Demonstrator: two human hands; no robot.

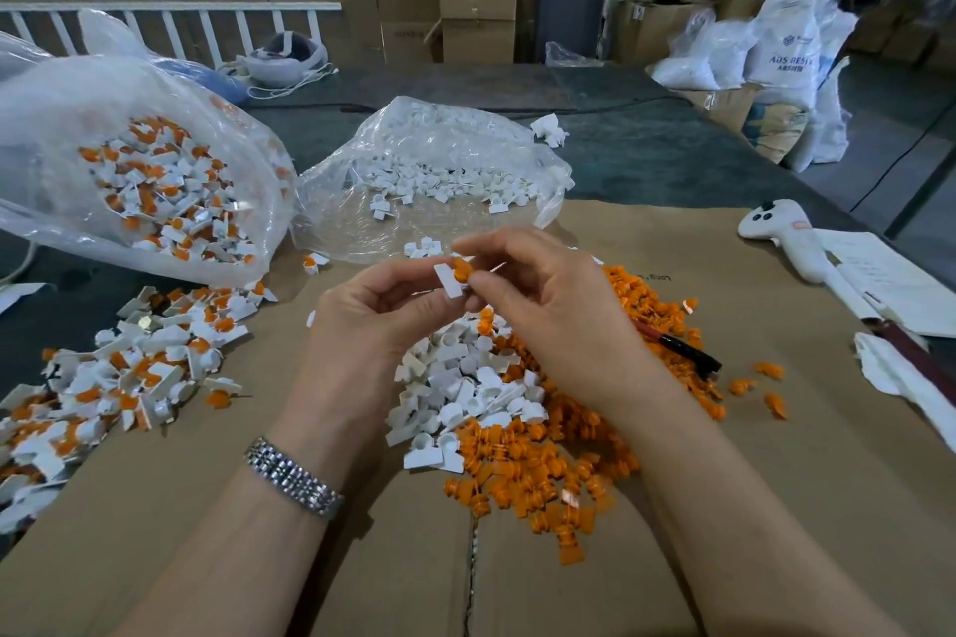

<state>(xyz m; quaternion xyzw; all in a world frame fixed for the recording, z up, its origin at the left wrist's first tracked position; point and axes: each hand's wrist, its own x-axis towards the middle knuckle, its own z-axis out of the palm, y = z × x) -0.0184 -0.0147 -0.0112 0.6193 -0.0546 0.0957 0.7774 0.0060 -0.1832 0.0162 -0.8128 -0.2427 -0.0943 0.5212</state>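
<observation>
Over the cardboard sheet (750,429) on the bench (646,155), the left hand (372,310) is pinching a white clip (449,282), and the right hand (538,295) is pinching an orange plug (462,268) at the clip's upper end. Fingertips are covering much of the plug, so how they meet is unclear. Both hands are hiding part of the white pile (465,393) and the orange pile (543,471) below.

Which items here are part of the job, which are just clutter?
In use: left hand, small white plastic clip; right hand, orange plastic plug; white clip heap; orange plug heap; pile of joined white-and-orange pieces.
Lying about: black pen; white handheld controller; paper sheets.
</observation>
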